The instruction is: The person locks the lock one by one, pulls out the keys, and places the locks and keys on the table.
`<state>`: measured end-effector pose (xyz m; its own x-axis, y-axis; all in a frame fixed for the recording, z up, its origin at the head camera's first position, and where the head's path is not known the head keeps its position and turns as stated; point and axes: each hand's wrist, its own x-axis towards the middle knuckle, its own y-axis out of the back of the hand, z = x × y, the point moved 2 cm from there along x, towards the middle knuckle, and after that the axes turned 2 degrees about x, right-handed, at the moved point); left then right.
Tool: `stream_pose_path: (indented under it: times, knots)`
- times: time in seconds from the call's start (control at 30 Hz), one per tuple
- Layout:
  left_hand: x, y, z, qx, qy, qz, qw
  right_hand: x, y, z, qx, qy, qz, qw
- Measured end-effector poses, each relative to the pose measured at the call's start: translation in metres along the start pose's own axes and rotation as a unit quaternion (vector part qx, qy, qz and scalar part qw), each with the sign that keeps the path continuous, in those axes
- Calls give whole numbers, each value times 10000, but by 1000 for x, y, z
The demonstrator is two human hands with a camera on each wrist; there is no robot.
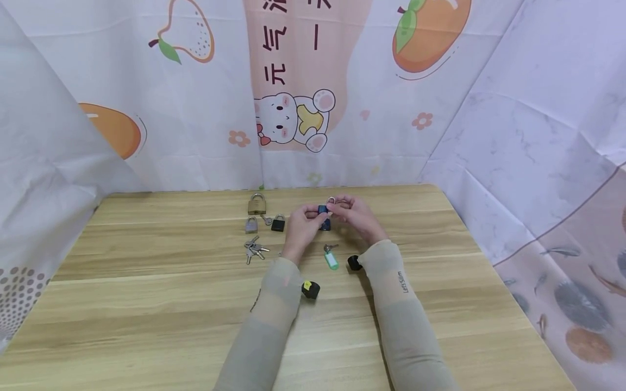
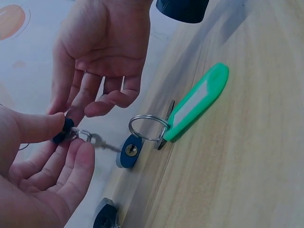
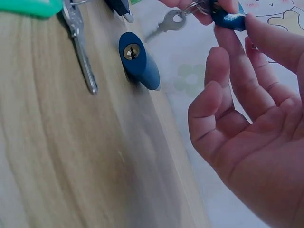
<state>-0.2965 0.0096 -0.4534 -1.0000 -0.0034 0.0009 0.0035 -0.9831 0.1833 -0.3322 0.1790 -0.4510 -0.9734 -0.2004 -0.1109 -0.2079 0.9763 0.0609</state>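
Near the table's far edge, my left hand and right hand meet at a small blue padlock. Both pinch it between thumb and fingers, and its silver shackle shows above the fingertips. A silver key dangles from a small ring beside the left fingers. Below the hands, another blue padlock rests on the table with its keyhole showing. The right hand's other fingers are loosely bent. Closer to me lies a key ring with a green tag and a key.
To the left sit a brass padlock, a grey padlock, a black padlock and several loose keys. A printed curtain hangs behind the wooden table. Black devices are at the wrists.
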Motion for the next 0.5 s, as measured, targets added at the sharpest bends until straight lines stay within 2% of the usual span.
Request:
stream_pose_path:
  times: [0.27, 0.5]
  knots:
    - [1, 2, 0, 33, 95, 107, 9999, -1, 2, -1, -255, 226, 146, 9993]
    - [1, 2, 0, -324, 218, 7, 9992, -1, 1, -4, 63, 468, 136, 9988]
